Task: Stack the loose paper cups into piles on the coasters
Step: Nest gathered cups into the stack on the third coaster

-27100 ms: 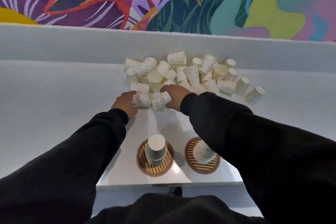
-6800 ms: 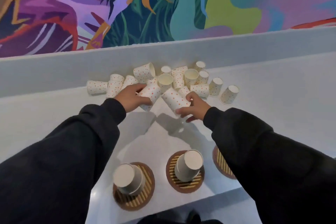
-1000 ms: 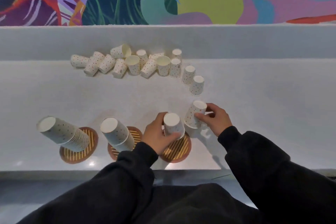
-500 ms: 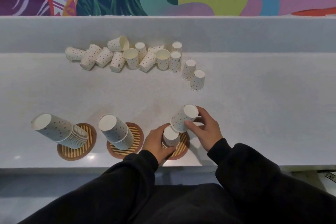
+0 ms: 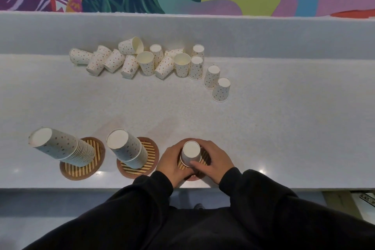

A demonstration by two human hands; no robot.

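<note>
my left hand (image 5: 172, 163) and right hand (image 5: 216, 161) hide most of the coaster (image 5: 205, 157) under them, and i can't tell how many are nested in its cup pile (image 5: 190, 153).

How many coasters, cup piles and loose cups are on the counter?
Coasters: 3
Cup piles: 3
Loose cups: 15
Total: 21
</note>
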